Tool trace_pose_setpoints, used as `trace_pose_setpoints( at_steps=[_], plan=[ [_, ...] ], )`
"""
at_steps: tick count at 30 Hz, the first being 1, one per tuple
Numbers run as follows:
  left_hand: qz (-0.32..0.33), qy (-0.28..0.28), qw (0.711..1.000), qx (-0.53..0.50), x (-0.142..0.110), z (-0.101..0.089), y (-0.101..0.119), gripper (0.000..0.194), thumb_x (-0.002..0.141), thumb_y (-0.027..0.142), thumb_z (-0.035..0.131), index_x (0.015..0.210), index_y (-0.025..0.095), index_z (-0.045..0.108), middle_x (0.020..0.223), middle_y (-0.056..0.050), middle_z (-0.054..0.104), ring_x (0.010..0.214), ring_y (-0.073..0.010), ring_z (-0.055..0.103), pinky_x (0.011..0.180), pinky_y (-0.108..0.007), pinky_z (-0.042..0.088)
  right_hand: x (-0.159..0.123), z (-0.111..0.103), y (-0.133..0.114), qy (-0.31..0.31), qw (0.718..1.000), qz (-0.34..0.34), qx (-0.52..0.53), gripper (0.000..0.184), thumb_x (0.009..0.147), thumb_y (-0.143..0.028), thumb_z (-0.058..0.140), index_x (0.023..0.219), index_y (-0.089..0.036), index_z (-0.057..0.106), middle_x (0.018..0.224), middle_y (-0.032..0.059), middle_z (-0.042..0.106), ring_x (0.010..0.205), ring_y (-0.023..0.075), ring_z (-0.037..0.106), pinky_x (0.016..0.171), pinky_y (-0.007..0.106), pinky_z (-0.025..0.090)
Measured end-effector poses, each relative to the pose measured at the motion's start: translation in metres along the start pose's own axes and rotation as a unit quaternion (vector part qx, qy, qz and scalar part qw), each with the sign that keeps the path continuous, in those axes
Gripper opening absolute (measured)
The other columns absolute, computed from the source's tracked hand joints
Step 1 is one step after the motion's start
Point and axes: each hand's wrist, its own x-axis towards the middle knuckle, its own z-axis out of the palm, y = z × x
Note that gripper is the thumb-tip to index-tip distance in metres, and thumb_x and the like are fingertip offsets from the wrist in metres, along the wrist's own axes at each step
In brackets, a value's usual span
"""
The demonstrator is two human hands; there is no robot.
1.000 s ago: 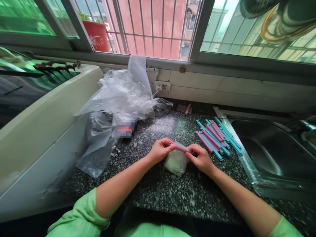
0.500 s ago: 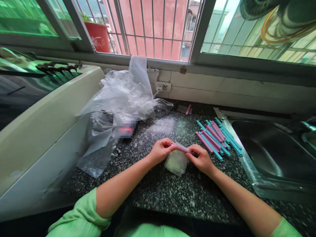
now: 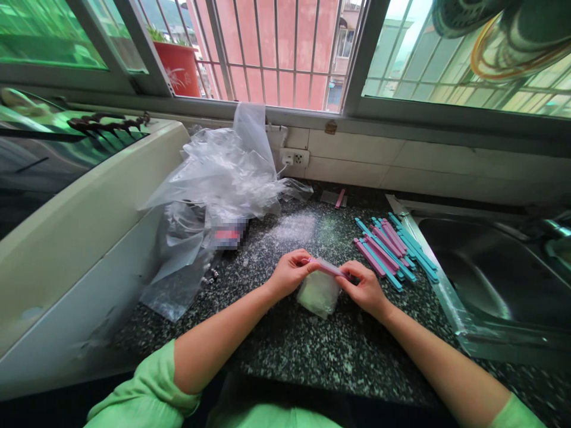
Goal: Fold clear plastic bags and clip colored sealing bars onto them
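Observation:
A pink bag sealing clip (image 3: 328, 268) lies across the top of a small clear plastic bag (image 3: 317, 295) with pale contents. My left hand (image 3: 289, 276) pinches the clip's left end between thumb and fingers. At the other end, my right hand (image 3: 364, 289) closes its thumb and fingers on the clip near the bag's right corner. The bag hangs or rests below the clip, over the counter; I cannot tell if it touches the stone. To the right is a loose pile of pink and blue sealing clips (image 3: 387, 249).
A heap of clear plastic bags (image 3: 223, 172) covers the left back of the speckled counter (image 3: 312, 362). One pink clip (image 3: 340, 198) lies near the wall on a small clear packet. A steel sink (image 3: 486, 267) is at right, a cream-coloured appliance (image 3: 102, 178) at left. A socket (image 3: 298, 157) holds a plug.

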Motion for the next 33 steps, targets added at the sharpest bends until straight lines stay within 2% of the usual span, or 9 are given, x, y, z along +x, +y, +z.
trace_pose_setpoints(
  at_steps=[4, 7, 11, 15, 19, 23, 25, 29, 33],
  plan=[
    [-0.011, 0.005, 1.000, -0.003, 0.001, -0.001, 0.001, 0.044, 0.062, 0.056, 0.065, 0.053, 0.014, 0.057, 0.058, 0.001, 0.047, 0.058, -0.0094, 0.041, 0.057, -0.023, 0.033, 0.000, 0.000, -0.001, -0.002, 1.000, 0.005, 0.005, 0.016, 0.079, -0.031, 0.054, 0.068, -0.020, 0.056, 0.065, 0.0026, 0.057, 0.065, 0.0157, 0.051, 0.058, 0.028, 0.042],
    [-0.037, -0.012, 0.999, -0.019, 0.002, -0.002, 0.003, 0.043, 0.058, 0.055, 0.067, 0.056, 0.014, 0.057, 0.056, 0.003, 0.045, 0.056, -0.0084, 0.040, 0.054, -0.022, 0.032, 0.000, -0.001, -0.001, 0.004, 1.000, 0.014, 0.019, 0.020, 0.079, -0.036, 0.054, 0.068, -0.019, 0.057, 0.064, 0.0025, 0.056, 0.063, 0.0149, 0.050, 0.056, 0.027, 0.041],
    [-0.077, -0.070, 0.994, -0.037, 0.002, 0.000, 0.000, 0.040, 0.054, 0.051, 0.071, 0.062, 0.013, 0.060, 0.055, 0.004, 0.046, 0.054, -0.0079, 0.038, 0.052, -0.021, 0.030, 0.001, -0.004, -0.002, 0.027, 0.998, 0.039, 0.045, 0.024, 0.079, -0.040, 0.053, 0.070, -0.018, 0.057, 0.064, 0.0018, 0.054, 0.061, 0.0141, 0.049, 0.056, 0.026, 0.042],
    [-0.112, -0.139, 0.983, -0.046, -0.001, 0.003, -0.006, 0.037, 0.057, 0.048, 0.070, 0.061, 0.012, 0.061, 0.055, 0.002, 0.052, 0.053, -0.0090, 0.042, 0.052, -0.022, 0.031, 0.003, -0.007, -0.003, 0.054, 0.994, 0.065, 0.061, 0.025, 0.079, -0.042, 0.054, 0.071, -0.018, 0.057, 0.065, 0.0013, 0.055, 0.060, 0.0138, 0.049, 0.057, 0.026, 0.042],
    [-0.130, -0.167, 0.977, -0.038, -0.003, 0.002, -0.010, 0.036, 0.060, 0.047, 0.069, 0.061, 0.012, 0.062, 0.053, 0.001, 0.054, 0.050, -0.0097, 0.043, 0.051, -0.022, 0.032, 0.003, -0.008, -0.003, 0.085, 0.990, 0.077, 0.076, 0.025, 0.078, -0.043, 0.054, 0.073, -0.018, 0.058, 0.066, 0.0015, 0.056, 0.061, 0.0138, 0.050, 0.057, 0.026, 0.043],
    [-0.131, -0.201, 0.970, -0.035, -0.003, 0.000, -0.008, 0.036, 0.061, 0.047, 0.068, 0.063, 0.012, 0.062, 0.056, 0.000, 0.056, 0.052, -0.0102, 0.045, 0.053, -0.022, 0.034, 0.002, -0.008, -0.003, 0.080, 0.990, 0.075, 0.084, 0.026, 0.078, -0.043, 0.054, 0.073, -0.019, 0.058, 0.066, 0.0017, 0.055, 0.060, 0.0138, 0.049, 0.055, 0.025, 0.041],
    [-0.125, -0.191, 0.973, -0.042, -0.003, 0.001, -0.008, 0.037, 0.059, 0.047, 0.069, 0.067, 0.012, 0.063, 0.060, 0.000, 0.058, 0.056, -0.0111, 0.048, 0.055, -0.023, 0.036, 0.002, -0.007, -0.003, 0.070, 0.991, 0.075, 0.089, 0.026, 0.078, -0.044, 0.054, 0.072, -0.019, 0.057, 0.065, 0.0014, 0.054, 0.060, 0.0137, 0.048, 0.054, 0.025, 0.041],
    [-0.101, -0.107, 0.984, -0.097, -0.002, 0.005, -0.008, 0.044, 0.055, 0.047, 0.073, 0.081, 0.013, 0.063, 0.070, -0.001, 0.060, 0.064, -0.0125, 0.050, 0.063, -0.024, 0.039, 0.002, -0.006, -0.004, 0.040, 0.994, 0.065, 0.083, 0.026, 0.077, -0.043, 0.055, 0.069, -0.018, 0.057, 0.064, 0.0009, 0.053, 0.060, 0.0136, 0.049, 0.056, 0.025, 0.041],
    [-0.091, -0.057, 0.985, -0.137, -0.002, 0.007, -0.006, 0.039, 0.056, 0.049, 0.072, 0.067, 0.013, 0.060, 0.062, 0.001, 0.053, 0.062, -0.0109, 0.047, 0.064, -0.025, 0.038, 0.001, 0.000, -0.004, -0.002, 0.990, 0.092, 0.102, 0.026, 0.075, -0.044, 0.057, 0.074, -0.018, 0.058, 0.064, 0.0001, 0.055, 0.059, 0.0131, 0.050, 0.055, 0.025, 0.042]
  ],
)
